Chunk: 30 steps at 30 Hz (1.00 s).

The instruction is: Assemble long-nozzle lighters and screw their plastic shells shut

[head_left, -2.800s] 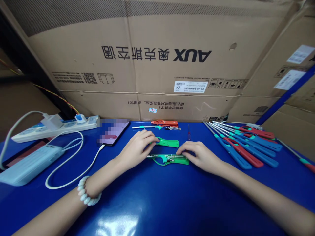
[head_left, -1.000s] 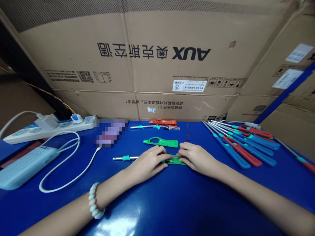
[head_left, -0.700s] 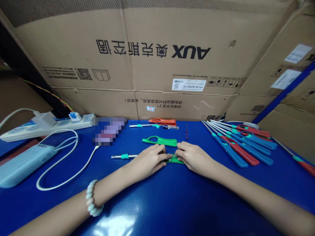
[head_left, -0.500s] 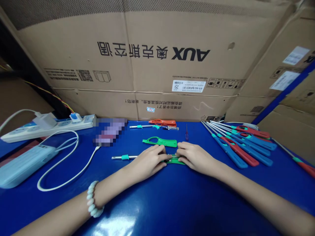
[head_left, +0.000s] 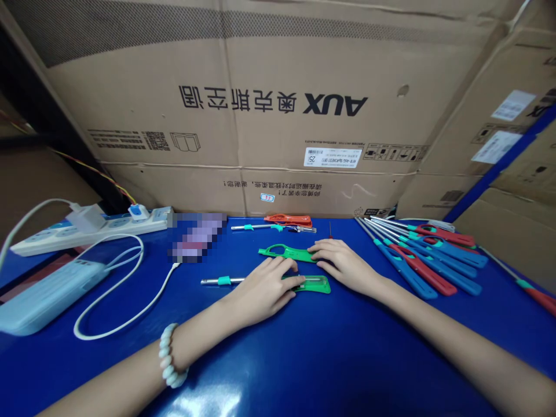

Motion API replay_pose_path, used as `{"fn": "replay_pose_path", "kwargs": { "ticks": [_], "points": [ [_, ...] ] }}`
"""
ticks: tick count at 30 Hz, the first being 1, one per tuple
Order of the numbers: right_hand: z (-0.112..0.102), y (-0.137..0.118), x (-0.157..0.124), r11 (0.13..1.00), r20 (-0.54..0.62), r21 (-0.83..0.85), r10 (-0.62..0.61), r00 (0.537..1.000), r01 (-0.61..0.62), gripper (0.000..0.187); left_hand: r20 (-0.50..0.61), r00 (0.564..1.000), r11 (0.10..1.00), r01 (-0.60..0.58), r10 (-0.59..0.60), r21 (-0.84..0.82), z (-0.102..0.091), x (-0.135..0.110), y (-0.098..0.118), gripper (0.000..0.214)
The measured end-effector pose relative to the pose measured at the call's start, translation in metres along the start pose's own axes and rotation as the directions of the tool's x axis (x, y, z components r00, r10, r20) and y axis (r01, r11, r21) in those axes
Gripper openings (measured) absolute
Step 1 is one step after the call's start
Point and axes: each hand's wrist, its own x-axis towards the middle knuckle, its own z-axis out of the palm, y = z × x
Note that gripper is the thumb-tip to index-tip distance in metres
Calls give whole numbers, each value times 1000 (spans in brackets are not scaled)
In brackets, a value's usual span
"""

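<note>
My left hand (head_left: 266,288) lies with fingers pressed on the handle of a green long-nosed lighter (head_left: 313,284), whose metal tube (head_left: 219,281) sticks out to the left on the blue table (head_left: 304,359). My right hand (head_left: 343,262) rests just behind it, fingertips touching the right end of a separate green handle shell (head_left: 286,252). Its fingers are slightly curled and flat on the shell.
Several blue and red lighters (head_left: 428,250) lie fanned at the right. An orange shell (head_left: 289,219) with a metal tube and a small screwdriver (head_left: 330,230) lie by the cardboard boxes (head_left: 278,116). A phone (head_left: 197,236), cable, power bank (head_left: 47,295) and power strip (head_left: 87,226) are at the left.
My right hand left the lighter's handle and moved back to the loose green shell. My left hand stayed on the lighter.
</note>
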Motion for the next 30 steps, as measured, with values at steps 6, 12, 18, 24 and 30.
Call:
{"fn": "replay_pose_path", "kwargs": {
  "ticks": [6,12,18,24,30],
  "points": [
    [1,-4,4,1000,-74,26,6,997,-4,16,-2,1000,1000,-15,15,-16,0,0,-1,31],
    [5,-11,11,999,-26,-20,-36,999,36,23,5,1000,1000,-15,15,-19,0,0,1,31],
    [9,-11,10,994,-21,-87,-63,998,61,21,1,1000,1000,-19,19,-17,2,-1,1,31],
    [11,-12,8,996,-45,-85,-43,998,39,18,-5,1000,1000,-24,24,-19,1,-1,1,30],
    [10,-8,11,996,-54,-34,85,995,-87,14,5,1000,1000,-14,14,-5,3,-1,0,31]
  ]
}}
